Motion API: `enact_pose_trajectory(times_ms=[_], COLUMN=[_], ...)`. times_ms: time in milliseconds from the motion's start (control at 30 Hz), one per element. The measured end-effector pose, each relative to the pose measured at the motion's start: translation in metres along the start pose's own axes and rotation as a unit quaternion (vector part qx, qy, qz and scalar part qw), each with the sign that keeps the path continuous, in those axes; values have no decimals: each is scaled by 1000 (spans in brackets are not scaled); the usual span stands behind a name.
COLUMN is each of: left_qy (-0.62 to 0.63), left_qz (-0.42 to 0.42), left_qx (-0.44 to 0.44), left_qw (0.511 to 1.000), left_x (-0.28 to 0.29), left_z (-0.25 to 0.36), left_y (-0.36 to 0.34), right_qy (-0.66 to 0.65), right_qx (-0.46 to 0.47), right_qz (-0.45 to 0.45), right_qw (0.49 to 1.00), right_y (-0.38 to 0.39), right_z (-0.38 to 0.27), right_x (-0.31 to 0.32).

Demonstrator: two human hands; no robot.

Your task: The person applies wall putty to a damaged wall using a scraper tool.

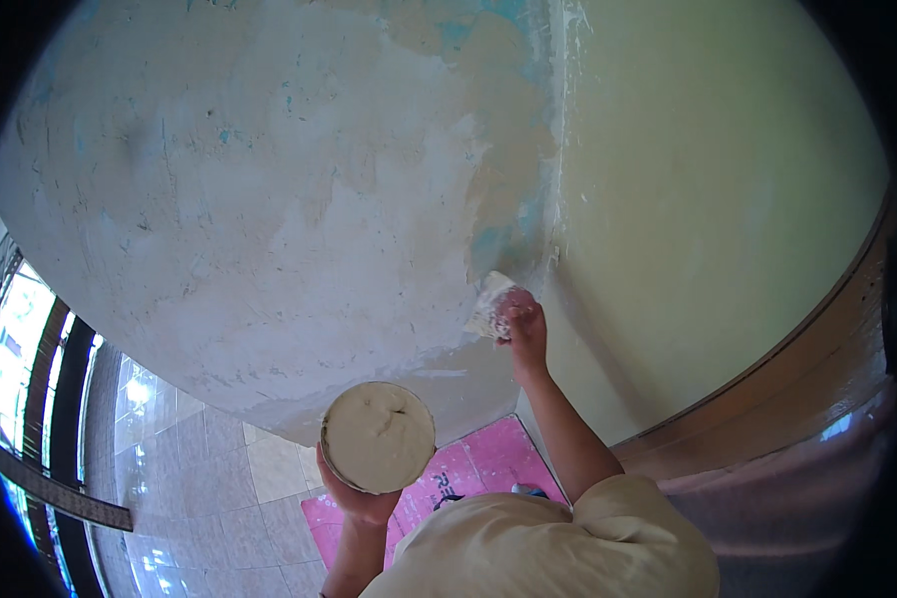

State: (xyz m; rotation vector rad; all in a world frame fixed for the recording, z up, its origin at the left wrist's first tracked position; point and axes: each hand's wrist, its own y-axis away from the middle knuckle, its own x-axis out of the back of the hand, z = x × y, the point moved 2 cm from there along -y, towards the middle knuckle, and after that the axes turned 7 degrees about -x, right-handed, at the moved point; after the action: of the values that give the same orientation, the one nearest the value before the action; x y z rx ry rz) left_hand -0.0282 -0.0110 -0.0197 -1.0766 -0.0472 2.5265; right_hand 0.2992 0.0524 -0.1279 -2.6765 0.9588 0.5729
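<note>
R hand (526, 334) fingers curl tight round a putty-caked scraper (492, 305), blade pressed to the patchy plaster wall (269, 199) at approx 1 o'clock from frame centre, just left of the wall corner (560, 199). L hand (354, 493) fingers cup under a round tub of pale filler (378, 437) — at 6 o'clock, held up w/ open top facing camera. Below, pink sheet (478, 468) on tiled floor (209, 498); smooth cream wall (718, 199) at 3 o'clock — window (10, 349) far out at 9.
</note>
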Motion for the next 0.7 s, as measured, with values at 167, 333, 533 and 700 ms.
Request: enact_pose_trajectory(times_ms=[167,333,533,700], left_qy=[62,-129,173,187], left_qz=[-6,-54,187,156], left_qx=[38,-68,38,54], left_qw=[997,988,966,968], left_x=[-9,-15,-40,-47], left_z=[1,6,17,17], left_y=[0,2,5,1], right_qy=[40,-55,-1,95], right_qx=[-101,-182,-98,-62], right_qz=[77,141,77,74], right_qw=[991,971,992,991], right_y=[-30,3,8,-28], right_z=[26,70,41,45], right_x=[1,35,11,11])
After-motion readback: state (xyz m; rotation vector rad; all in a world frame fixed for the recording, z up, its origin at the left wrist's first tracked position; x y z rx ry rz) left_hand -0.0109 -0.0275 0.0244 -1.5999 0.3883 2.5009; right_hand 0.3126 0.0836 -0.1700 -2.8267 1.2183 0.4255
